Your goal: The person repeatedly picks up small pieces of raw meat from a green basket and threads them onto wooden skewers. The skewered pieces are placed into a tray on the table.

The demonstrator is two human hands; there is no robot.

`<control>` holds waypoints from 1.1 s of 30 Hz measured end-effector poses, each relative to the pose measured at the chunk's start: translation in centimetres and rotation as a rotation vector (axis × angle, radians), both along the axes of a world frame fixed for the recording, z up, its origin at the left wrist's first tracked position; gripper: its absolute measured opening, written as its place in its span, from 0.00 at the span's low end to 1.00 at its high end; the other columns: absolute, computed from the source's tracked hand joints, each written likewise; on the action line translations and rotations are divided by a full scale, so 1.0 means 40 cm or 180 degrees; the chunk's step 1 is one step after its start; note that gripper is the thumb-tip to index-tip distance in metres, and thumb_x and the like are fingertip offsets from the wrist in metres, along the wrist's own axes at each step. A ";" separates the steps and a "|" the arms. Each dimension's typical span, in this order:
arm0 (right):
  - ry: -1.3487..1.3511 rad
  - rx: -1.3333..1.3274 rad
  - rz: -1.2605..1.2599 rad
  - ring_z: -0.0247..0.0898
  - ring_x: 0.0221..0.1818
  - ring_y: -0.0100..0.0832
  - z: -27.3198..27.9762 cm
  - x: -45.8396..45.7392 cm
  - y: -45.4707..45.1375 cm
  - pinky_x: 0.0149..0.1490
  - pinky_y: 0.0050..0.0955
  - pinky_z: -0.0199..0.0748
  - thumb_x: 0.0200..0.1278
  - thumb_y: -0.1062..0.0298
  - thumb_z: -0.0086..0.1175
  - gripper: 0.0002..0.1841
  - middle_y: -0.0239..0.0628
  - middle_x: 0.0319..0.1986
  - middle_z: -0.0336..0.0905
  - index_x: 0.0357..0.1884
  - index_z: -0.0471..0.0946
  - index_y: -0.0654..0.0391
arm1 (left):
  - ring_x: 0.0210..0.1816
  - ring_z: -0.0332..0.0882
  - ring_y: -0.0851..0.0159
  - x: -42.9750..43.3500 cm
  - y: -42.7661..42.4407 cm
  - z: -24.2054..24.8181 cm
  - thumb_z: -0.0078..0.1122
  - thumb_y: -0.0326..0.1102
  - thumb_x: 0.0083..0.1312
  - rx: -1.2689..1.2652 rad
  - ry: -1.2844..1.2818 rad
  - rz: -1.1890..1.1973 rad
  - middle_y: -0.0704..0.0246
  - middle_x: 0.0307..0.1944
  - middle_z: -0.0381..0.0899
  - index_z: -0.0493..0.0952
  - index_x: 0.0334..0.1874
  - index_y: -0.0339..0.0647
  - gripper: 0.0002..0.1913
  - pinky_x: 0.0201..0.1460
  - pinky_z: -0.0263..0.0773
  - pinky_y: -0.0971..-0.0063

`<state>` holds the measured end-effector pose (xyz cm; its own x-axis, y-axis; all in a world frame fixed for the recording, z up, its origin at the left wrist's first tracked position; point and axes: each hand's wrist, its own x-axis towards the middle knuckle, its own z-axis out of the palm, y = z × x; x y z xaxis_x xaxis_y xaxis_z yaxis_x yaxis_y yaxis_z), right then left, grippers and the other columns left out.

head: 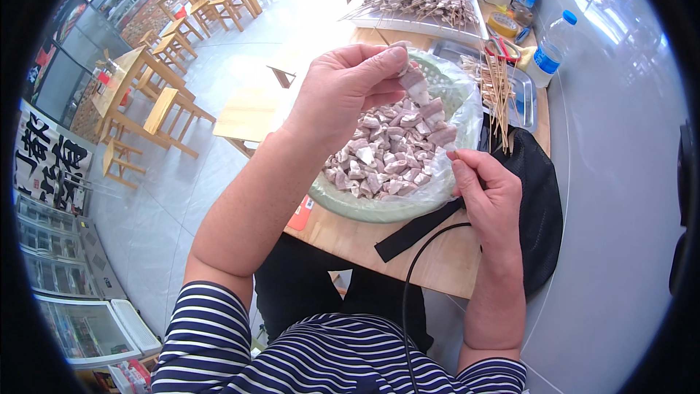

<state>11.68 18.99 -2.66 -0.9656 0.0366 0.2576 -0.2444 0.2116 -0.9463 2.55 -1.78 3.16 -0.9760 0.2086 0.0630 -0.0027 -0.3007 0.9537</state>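
Note:
My left hand [355,79] is raised over a pale green plastic basket [350,210] lined with clear plastic film and filled with cut pieces of raw meat [388,158]. Between its thumb and fingers it pinches the upper end of a row of meat pieces [415,85], which slants down to the right, as if on a skewer that is mostly hidden. My right hand [486,191] has its thumb and forefinger closed at the lower end of that row, by the basket's right rim. Bare bamboo skewers [497,98] lie on a metal tray [528,104] beyond the basket.
A white tray [421,27] of loaded skewers stands behind the basket. Red-handled scissors [503,49], yellow tape [503,23] and a water bottle [552,49] are at the back right. A black mesh bag [538,202] lies right, beside a black strap [418,230] and a cable. Wooden stools stand left.

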 end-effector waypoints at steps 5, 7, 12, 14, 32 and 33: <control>-0.0127 -0.0563 0.0005 0.67 0.25 0.14 0.001 -0.001 -0.005 0.29 0.14 0.63 0.68 0.74 0.57 0.08 0.26 0.27 0.78 0.45 0.83 0.65 | 0.36 0.81 0.76 0.023 0.021 -0.014 0.67 0.40 0.65 0.0032 -0.0224 -0.0245 0.69 0.38 0.84 0.81 0.46 0.36 0.15 0.42 0.78 0.82; -0.0228 -0.0624 -0.0025 0.66 0.24 0.13 -0.001 0.002 -0.005 0.27 0.14 0.61 0.68 0.74 0.57 0.08 0.26 0.25 0.76 0.44 0.83 0.64 | 0.38 0.81 0.75 0.036 0.039 -0.030 0.69 0.40 0.64 0.0008 -0.0246 -0.0608 0.70 0.39 0.84 0.81 0.47 0.36 0.16 0.42 0.76 0.82; -0.0246 -0.0434 -0.0046 0.62 0.19 0.12 0.003 -0.001 -0.011 0.24 0.14 0.56 0.69 0.71 0.57 0.07 0.26 0.21 0.75 0.43 0.83 0.62 | 0.39 0.81 0.75 0.054 0.079 -0.064 0.67 0.33 0.65 -0.0176 -0.0422 -0.0706 0.71 0.39 0.84 0.82 0.44 0.39 0.09 0.42 0.76 0.80; -0.0260 -0.0513 0.0002 0.61 0.19 0.11 0.005 0.003 -0.013 0.24 0.14 0.55 0.69 0.71 0.57 0.07 0.25 0.21 0.75 0.43 0.83 0.62 | 0.38 0.81 0.76 0.051 0.079 -0.069 0.69 0.35 0.64 -0.0050 -0.0541 -0.0768 0.72 0.38 0.84 0.82 0.43 0.40 0.10 0.42 0.76 0.80; -0.0287 -0.0347 0.0012 0.63 0.21 0.12 0.001 0.007 -0.011 0.26 0.13 0.57 0.68 0.71 0.57 0.07 0.25 0.22 0.75 0.42 0.82 0.63 | 0.33 0.80 0.77 0.042 0.054 -0.069 0.64 0.38 0.67 0.0324 -0.0469 -0.0267 0.73 0.35 0.84 0.80 0.40 0.42 0.07 0.36 0.77 0.82; -0.0247 -0.0351 0.0032 0.64 0.22 0.13 -0.001 0.007 -0.012 0.27 0.13 0.58 0.68 0.72 0.57 0.07 0.25 0.22 0.75 0.42 0.82 0.63 | 0.33 0.79 0.77 0.041 0.049 -0.069 0.67 0.37 0.65 0.0322 -0.0504 -0.0254 0.73 0.34 0.83 0.80 0.37 0.42 0.08 0.35 0.75 0.83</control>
